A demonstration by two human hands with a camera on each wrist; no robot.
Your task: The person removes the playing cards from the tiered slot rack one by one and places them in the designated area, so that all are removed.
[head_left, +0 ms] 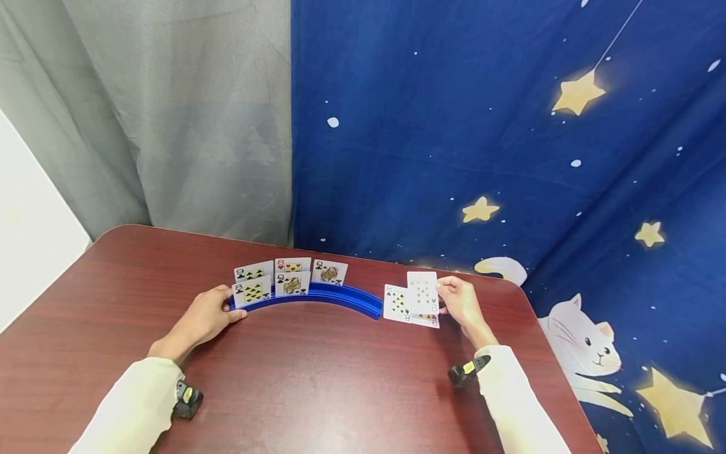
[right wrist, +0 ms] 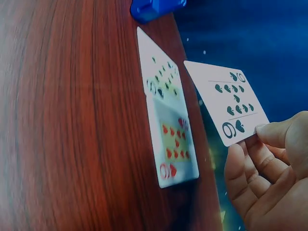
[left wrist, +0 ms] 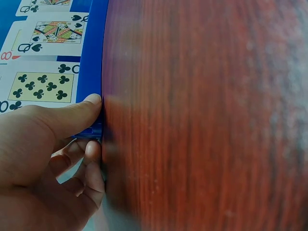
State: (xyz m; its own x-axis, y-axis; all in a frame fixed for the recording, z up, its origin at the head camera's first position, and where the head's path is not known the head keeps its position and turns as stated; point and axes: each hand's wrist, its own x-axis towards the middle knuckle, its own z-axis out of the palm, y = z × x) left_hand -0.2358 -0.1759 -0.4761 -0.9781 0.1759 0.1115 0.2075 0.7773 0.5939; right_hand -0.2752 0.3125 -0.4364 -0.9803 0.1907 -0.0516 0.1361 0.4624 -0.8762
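Blue, glossy and curved like a shallow arch, a card rack [head_left: 348,295] sits on a reddish-brown wood-grain table [head_left: 295,378], its bulge towards twelve o'clock. Taking the rack's middle as the clock's centre in the head view, the left hand [head_left: 204,317] is at nine o'clock, gripping the rack's end with the thumb on top and the fingertips below.

White-bordered playing cards stand in the rack from ten round to one o'clock. At the ten o'clock end, an eight of clubs [head_left: 252,292] stands before a nine of clubs [head_left: 253,272]. Next comes a queen of spades [head_left: 292,285] in front of an eight of hearts [head_left: 292,265], then a queen of clubs [head_left: 330,272] by itself.

At three o'clock, the right hand [head_left: 462,302] pinches a white nine of spades [right wrist: 236,103] by its edge between thumb and fingers. Beneath it, a red nine of hearts [right wrist: 175,144] lies on the table, partly hidden in the head view. Towards nine o'clock from that card, a black-pipped eight [head_left: 397,302] lies just beside the rack's end; whether the two overlap, I cannot tell.

Beyond the table, a grey curtain [head_left: 215,113] hangs towards eleven o'clock and a starry navy-blue curtain [head_left: 431,139] towards one.
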